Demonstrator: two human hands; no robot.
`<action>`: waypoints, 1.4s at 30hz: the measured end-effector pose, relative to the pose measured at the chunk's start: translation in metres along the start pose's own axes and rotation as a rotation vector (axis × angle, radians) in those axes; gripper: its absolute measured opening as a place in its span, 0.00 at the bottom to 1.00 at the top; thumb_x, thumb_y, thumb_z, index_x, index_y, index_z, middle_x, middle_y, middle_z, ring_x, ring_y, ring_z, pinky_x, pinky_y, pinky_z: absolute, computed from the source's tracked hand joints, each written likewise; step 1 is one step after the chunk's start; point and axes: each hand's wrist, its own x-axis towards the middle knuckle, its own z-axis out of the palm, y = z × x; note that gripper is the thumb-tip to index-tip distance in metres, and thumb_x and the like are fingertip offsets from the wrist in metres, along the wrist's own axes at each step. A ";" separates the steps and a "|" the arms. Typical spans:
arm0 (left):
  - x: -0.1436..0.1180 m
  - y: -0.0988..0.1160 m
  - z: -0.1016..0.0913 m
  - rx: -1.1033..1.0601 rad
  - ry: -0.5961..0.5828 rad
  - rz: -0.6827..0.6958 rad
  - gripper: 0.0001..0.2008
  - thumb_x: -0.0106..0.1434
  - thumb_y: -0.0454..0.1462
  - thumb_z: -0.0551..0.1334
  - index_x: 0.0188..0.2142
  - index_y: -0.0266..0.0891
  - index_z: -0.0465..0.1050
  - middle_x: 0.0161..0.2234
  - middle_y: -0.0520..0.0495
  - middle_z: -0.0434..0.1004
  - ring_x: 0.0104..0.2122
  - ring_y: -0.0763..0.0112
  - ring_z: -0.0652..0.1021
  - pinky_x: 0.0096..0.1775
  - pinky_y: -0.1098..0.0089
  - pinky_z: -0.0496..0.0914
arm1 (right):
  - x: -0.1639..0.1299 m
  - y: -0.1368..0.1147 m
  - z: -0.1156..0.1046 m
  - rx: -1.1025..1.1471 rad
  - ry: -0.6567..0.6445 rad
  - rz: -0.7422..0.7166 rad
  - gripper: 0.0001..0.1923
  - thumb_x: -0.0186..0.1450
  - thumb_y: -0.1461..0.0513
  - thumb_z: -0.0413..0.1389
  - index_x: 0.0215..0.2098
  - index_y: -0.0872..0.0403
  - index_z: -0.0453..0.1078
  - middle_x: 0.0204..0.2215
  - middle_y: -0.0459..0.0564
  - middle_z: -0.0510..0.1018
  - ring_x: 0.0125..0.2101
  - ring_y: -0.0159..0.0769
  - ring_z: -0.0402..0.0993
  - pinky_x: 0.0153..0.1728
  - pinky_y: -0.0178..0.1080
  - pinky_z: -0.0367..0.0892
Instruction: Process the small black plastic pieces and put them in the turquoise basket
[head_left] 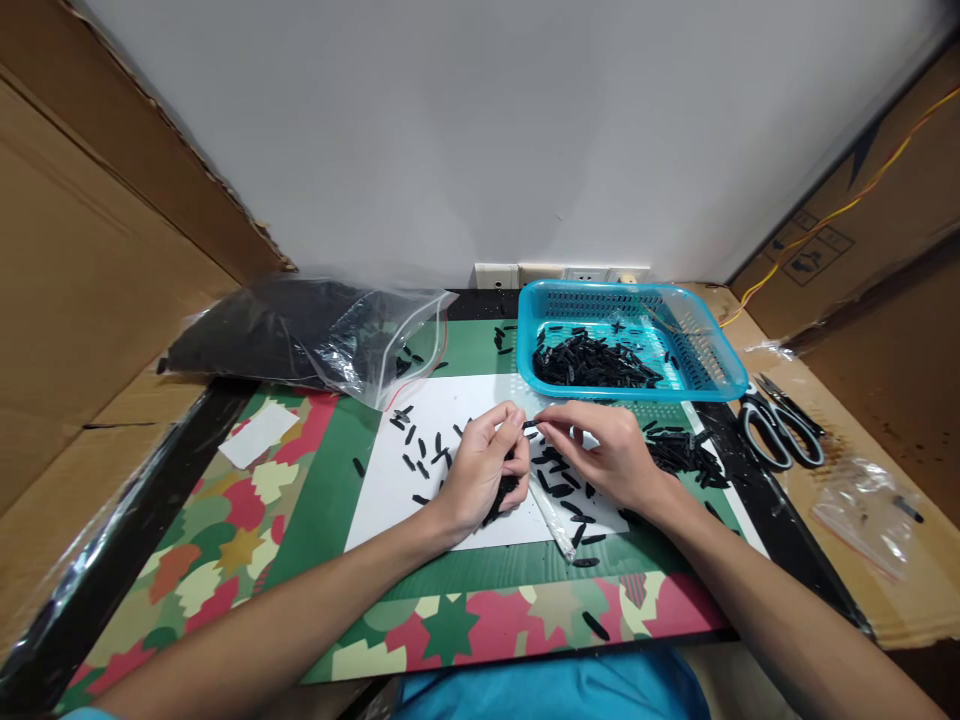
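My left hand (484, 465) is curled closed over the white sheet (382, 510), with several small dark pieces showing below its fingers. Between the fingertips of both hands sits a small elongated black piece (531, 424). My right hand (604, 450) pinches the right end of that piece with thumb and forefinger. Loose black pieces (556, 480) of similar shape lie scattered on the sheet beneath and around my hands. A narrow clear plastic sleeve (553, 520) lies between my wrists. What exactly the black pieces are cannot be made out.
Behind my right hand stands a blue plastic basket (634, 392) holding a heap of black pieces. A large clear zip bag (300, 330) of dark material lies at left. Scissors (780, 430) and a small plastic bag (862, 510) rest at right. Cardboard walls (97, 180) flank the table.
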 end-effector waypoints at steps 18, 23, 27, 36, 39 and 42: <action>-0.002 -0.002 0.001 0.004 0.024 0.031 0.21 0.72 0.55 0.61 0.35 0.44 0.57 0.18 0.66 0.55 0.09 0.81 0.62 0.13 0.81 0.57 | 0.000 -0.001 -0.004 0.030 0.014 0.003 0.05 0.74 0.65 0.59 0.44 0.54 0.78 0.32 0.49 0.85 0.25 0.32 0.77 0.29 0.34 0.71; -0.002 -0.002 0.000 -0.012 0.024 0.038 0.19 0.73 0.54 0.59 0.36 0.44 0.58 0.18 0.66 0.54 0.09 0.81 0.62 0.13 0.82 0.57 | 0.000 -0.002 -0.003 0.041 0.046 0.010 0.04 0.73 0.65 0.60 0.43 0.53 0.78 0.31 0.48 0.85 0.25 0.32 0.78 0.29 0.33 0.72; -0.003 -0.003 -0.001 -0.024 0.019 0.043 0.18 0.74 0.53 0.59 0.37 0.44 0.59 0.18 0.65 0.54 0.09 0.81 0.61 0.13 0.82 0.56 | 0.000 -0.003 -0.003 0.062 0.054 0.007 0.04 0.72 0.66 0.61 0.42 0.54 0.78 0.31 0.48 0.84 0.25 0.31 0.77 0.28 0.33 0.71; -0.002 -0.006 -0.001 -0.036 0.007 0.035 0.20 0.73 0.54 0.59 0.36 0.42 0.61 0.19 0.65 0.54 0.09 0.83 0.59 0.13 0.82 0.57 | -0.001 -0.004 -0.002 0.114 0.015 0.071 0.05 0.73 0.65 0.59 0.42 0.54 0.78 0.30 0.48 0.83 0.25 0.31 0.76 0.28 0.34 0.69; -0.002 -0.006 0.000 -0.016 0.009 0.035 0.21 0.72 0.55 0.61 0.35 0.42 0.60 0.18 0.65 0.55 0.09 0.83 0.59 0.13 0.82 0.57 | 0.001 -0.006 -0.004 0.172 -0.019 0.096 0.05 0.73 0.64 0.59 0.41 0.54 0.78 0.29 0.47 0.82 0.24 0.31 0.73 0.28 0.34 0.68; -0.003 -0.006 0.001 0.007 -0.001 0.027 0.22 0.71 0.55 0.62 0.35 0.42 0.61 0.18 0.65 0.55 0.10 0.83 0.59 0.13 0.82 0.57 | 0.004 -0.009 -0.008 0.288 -0.074 0.171 0.06 0.72 0.64 0.59 0.38 0.55 0.78 0.28 0.46 0.81 0.25 0.31 0.73 0.28 0.33 0.68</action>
